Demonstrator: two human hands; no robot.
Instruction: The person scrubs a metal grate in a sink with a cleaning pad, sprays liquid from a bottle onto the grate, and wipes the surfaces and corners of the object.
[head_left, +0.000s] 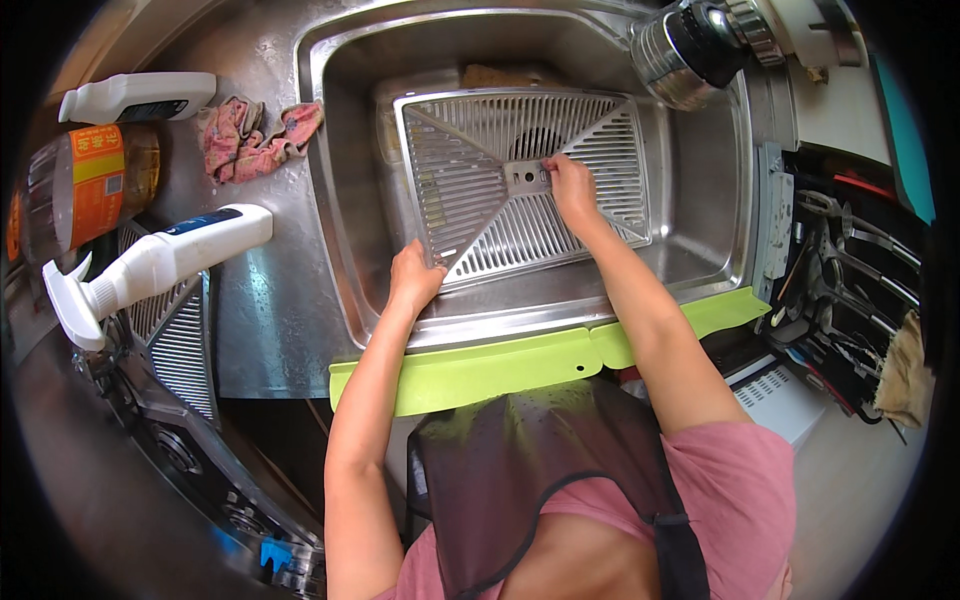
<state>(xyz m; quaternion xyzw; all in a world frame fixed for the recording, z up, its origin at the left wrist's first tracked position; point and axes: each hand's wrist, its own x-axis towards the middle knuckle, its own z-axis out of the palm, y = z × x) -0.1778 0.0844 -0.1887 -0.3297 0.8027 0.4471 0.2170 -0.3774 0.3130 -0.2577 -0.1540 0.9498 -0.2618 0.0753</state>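
A slotted metal filter panel (465, 150), with a square plate at its centre, lies inside the stainless steel sink (705, 187). My left hand (416, 277) grips the panel's near left corner. With its fingers on the right side of the centre plate is my right hand (571, 187); whether they hold something small there is hidden. Through the slots a dark round shape shows, perhaps the drain. Behind the panel's far edge a brown object (495, 76) is partly visible.
A green splash guard (480, 371) lines the sink's near edge. Left are a patterned cloth (244, 142), a white spray bottle (172, 255), another white bottle (142, 97), a plastic jug (97, 184) and another slotted panel (180, 352). A faucet (686, 52) overhangs the far right; utensils (855, 247) sit right.
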